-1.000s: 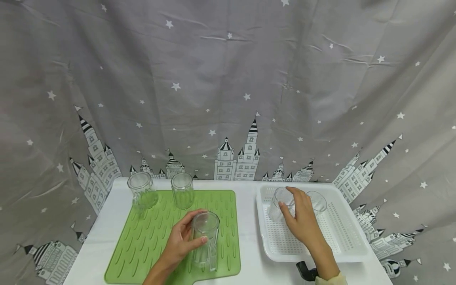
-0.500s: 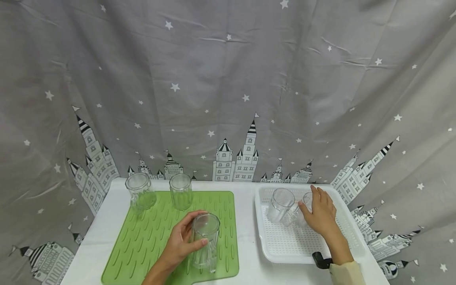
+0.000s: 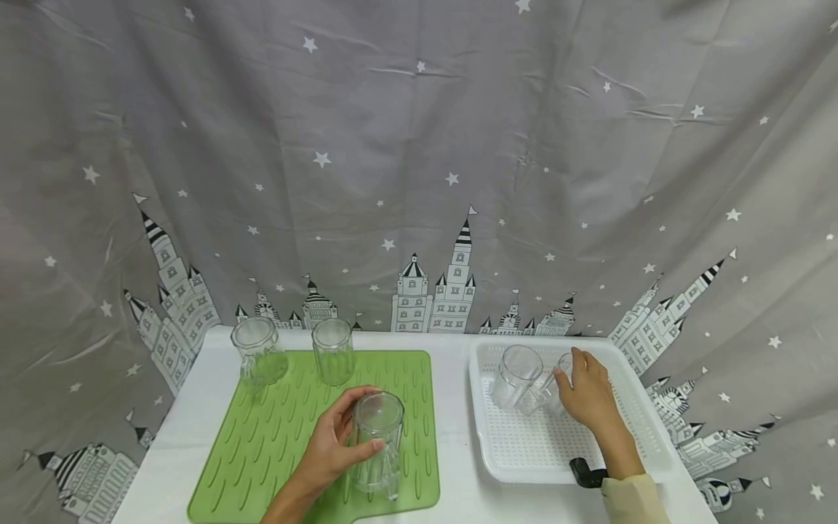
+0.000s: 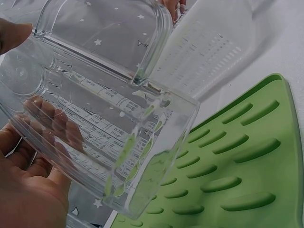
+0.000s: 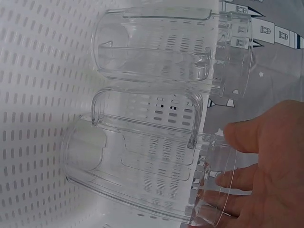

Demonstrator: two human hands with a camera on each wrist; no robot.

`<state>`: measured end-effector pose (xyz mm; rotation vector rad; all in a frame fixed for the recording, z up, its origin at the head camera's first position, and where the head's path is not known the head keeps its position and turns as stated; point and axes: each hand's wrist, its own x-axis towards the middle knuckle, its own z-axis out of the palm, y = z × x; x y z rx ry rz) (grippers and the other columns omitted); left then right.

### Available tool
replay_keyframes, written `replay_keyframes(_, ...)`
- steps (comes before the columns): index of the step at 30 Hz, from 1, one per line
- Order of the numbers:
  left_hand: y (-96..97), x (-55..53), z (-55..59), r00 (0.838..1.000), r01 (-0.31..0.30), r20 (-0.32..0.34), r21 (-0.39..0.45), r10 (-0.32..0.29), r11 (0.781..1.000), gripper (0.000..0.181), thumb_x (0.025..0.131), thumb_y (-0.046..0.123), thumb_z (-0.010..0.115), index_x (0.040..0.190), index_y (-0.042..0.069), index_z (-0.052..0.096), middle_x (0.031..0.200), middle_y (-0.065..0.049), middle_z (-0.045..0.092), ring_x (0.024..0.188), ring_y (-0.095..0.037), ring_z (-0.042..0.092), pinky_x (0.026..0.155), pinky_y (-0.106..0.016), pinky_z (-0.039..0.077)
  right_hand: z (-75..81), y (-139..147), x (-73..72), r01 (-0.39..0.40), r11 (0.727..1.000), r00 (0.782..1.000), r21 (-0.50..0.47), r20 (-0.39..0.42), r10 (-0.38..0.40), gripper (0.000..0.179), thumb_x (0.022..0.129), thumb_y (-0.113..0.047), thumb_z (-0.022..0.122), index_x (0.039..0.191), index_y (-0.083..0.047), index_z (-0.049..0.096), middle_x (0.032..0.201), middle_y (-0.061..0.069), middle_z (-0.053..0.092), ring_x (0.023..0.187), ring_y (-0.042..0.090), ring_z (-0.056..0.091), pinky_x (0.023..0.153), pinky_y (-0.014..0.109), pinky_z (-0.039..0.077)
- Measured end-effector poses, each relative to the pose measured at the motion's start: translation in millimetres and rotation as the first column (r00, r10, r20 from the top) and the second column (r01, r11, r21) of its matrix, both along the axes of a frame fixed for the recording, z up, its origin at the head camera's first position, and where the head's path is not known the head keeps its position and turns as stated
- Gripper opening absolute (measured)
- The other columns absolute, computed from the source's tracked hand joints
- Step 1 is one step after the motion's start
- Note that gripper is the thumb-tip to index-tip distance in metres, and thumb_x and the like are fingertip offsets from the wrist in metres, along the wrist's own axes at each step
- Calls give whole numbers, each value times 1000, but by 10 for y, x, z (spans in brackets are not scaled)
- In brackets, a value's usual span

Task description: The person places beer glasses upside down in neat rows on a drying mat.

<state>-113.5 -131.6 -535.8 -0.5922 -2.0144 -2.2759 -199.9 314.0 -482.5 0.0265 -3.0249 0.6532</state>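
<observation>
My left hand (image 3: 334, 440) grips a clear glass mug (image 3: 378, 437) over the front of the green drying mat (image 3: 262, 437), thumb on one side and fingers on the other. In the left wrist view this mug (image 4: 109, 114) has its handle facing away from the palm; whether its base touches the mat I cannot tell. In the white basket, my right hand (image 3: 589, 389) holds another glass mug (image 5: 142, 166) near its rim, with the thumb beside the handle side and fingers across. A second basket mug (image 5: 156, 52) stands next to it.
Two more glass mugs, one at the mat's back left corner (image 3: 263, 356) and one to its right (image 3: 334, 356), stand upright. The perforated white basket (image 3: 524, 466) occupies the right of the white table (image 3: 455, 437). A grey star-patterned curtain (image 3: 419, 182) hangs behind.
My right hand has moved right from the left basket mug to the right one, and its fingers have drawn in at the rim. The left hand and its mug have hardly moved.
</observation>
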Motion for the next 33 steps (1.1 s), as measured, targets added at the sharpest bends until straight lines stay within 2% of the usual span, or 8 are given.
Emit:
replay_keyframes(4,12,-8,-2,1000,-18,-4,-26,18,1000,66,87,-8,78,147,-5,53,138,3,65,125,-6,64,113,-14,49,-8,3,-4,1,1000,1000,5,3,-1,68,113,-25,49,160,19,26,161,49,27,152,69,24,123,84,26)
replay_keyframes(7,20,-36,1,999,-51,-8,-97,51,994,66,85,-5,82,146,1,56,137,-5,64,120,-8,63,102,-23,57,-14,13,-4,0,1000,1000,10,-1,0,68,113,-24,49,159,20,26,161,49,28,151,70,25,123,84,25)
replay_keyframes(12,15,-136,31,995,-103,-11,-236,103,966,69,82,4,89,144,12,60,137,-16,62,111,-10,58,82,-31,63,-6,17,0,-7,1000,1000,12,-1,7,68,114,-25,47,159,20,26,160,49,28,151,70,25,124,83,26)
replay_keyframes(18,16,-312,101,991,-136,-42,-361,130,923,73,79,16,95,144,17,62,137,-10,65,112,-13,56,88,-29,53,14,28,10,-24,1000,999,5,37,24,68,114,-24,47,161,19,24,162,49,26,152,69,24,126,81,25)
replay_keyframes(24,13,-534,186,991,-132,-46,-462,125,877,78,75,21,98,144,21,61,138,-6,66,114,-21,60,91,-32,58,45,39,36,-46,999,995,-5,85,46,69,114,-25,46,161,19,21,164,50,21,154,69,20,128,81,22)
replay_keyframes(28,13,-708,244,987,-151,-119,-499,105,853,79,75,20,99,144,18,61,137,-4,70,119,-23,64,97,-31,55,49,51,46,-43,999,996,5,81,42,69,114,-25,46,161,19,22,164,50,21,154,69,20,127,81,23)
replay_keyframes(30,6,-789,266,985,-155,-147,-512,91,845,79,76,19,99,145,18,61,138,-4,70,122,-24,65,100,-33,57,37,41,44,-35,999,997,15,63,34,68,114,-24,46,160,20,23,163,50,22,153,69,21,127,81,24)
replay_keyframes(33,-27,-866,281,982,-165,-165,-530,90,831,81,76,16,99,147,16,61,143,-7,69,123,-27,66,103,-44,59,9,-9,53,-29,999,999,23,47,28,66,114,-23,47,160,19,25,163,49,25,153,68,23,126,81,25)
